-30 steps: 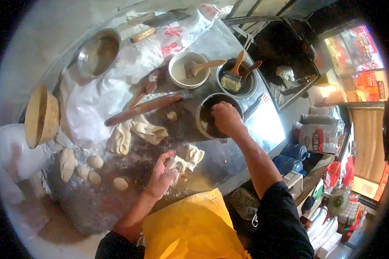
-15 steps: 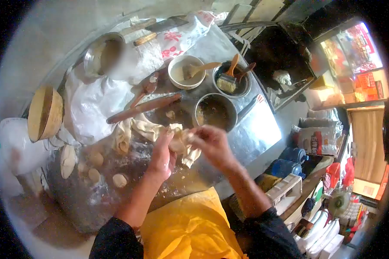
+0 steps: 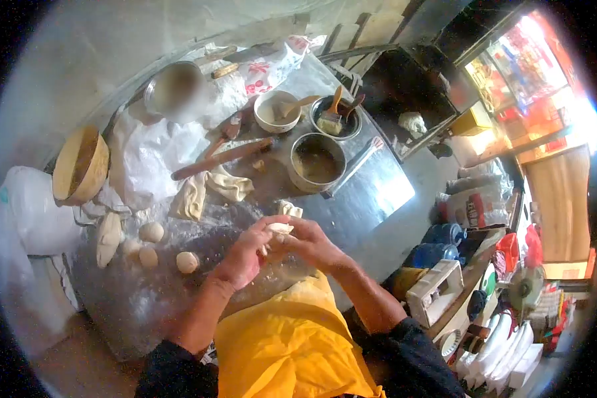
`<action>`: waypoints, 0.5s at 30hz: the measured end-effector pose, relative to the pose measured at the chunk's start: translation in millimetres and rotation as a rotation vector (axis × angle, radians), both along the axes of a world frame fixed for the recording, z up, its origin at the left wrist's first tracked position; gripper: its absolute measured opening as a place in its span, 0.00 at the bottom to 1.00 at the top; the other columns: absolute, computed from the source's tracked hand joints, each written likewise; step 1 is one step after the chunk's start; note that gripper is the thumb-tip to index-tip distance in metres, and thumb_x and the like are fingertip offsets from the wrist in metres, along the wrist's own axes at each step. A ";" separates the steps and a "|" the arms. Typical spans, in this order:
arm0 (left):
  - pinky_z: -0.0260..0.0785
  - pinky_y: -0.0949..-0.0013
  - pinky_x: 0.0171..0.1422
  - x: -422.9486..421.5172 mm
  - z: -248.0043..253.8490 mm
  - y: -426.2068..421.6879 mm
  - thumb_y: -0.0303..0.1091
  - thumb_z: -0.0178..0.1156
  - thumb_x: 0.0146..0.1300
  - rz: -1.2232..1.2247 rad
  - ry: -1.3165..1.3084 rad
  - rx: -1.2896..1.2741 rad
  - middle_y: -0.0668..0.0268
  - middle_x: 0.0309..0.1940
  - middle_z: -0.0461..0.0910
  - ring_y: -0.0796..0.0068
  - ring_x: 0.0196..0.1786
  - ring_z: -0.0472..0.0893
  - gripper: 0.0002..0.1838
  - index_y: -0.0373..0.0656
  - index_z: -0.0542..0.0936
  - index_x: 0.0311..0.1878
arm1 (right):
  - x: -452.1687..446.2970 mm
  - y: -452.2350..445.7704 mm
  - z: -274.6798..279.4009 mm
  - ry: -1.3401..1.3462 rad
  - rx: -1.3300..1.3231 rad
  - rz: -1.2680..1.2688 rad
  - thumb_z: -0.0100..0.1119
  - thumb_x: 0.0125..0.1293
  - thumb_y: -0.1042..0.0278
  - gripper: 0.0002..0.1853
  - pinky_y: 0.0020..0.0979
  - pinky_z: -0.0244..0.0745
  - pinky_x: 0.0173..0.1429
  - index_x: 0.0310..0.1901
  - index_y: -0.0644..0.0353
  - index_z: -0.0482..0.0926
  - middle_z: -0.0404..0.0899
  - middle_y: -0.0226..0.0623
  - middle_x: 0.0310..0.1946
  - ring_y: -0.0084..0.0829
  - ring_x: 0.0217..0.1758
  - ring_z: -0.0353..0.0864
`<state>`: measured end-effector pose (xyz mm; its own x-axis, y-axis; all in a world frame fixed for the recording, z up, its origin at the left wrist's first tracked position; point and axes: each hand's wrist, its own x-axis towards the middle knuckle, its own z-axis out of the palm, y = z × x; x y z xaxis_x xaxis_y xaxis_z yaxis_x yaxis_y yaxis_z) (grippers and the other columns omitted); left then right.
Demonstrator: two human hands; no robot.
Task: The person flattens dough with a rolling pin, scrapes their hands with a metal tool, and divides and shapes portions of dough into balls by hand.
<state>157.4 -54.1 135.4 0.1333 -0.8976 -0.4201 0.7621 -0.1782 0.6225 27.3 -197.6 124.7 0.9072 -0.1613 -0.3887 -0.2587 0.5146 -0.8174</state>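
Observation:
My left hand and my right hand meet over the front of the table, both closed around a piece of pale dough. Just beyond them lies a folded dough strip. Twisted dough strips rest beside a wooden rolling pin. To the left, several dough balls sit on the floured surface, with a longer dough piece next to them. A metal pot with dark contents stands beyond my right hand.
A white bowl and a dark pot hold brushes at the back. A wooden bowl stands at the left edge, near a white plastic bag. Blue water bottles are off the table to the right.
My right hand has come out of the metal pot and back to my left hand, and now closes on the dough there. The view has shifted slightly.

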 end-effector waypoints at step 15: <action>0.73 0.65 0.66 -52.8 0.3 7.1 0.28 0.49 0.70 0.364 -0.090 -0.214 0.64 0.64 0.74 0.70 0.60 0.79 0.33 0.49 0.61 0.79 | -12.7 7.9 27.5 -0.247 -1.310 0.110 0.77 0.48 0.59 0.36 0.50 0.60 0.74 0.61 0.52 0.74 0.73 0.41 0.64 0.48 0.71 0.69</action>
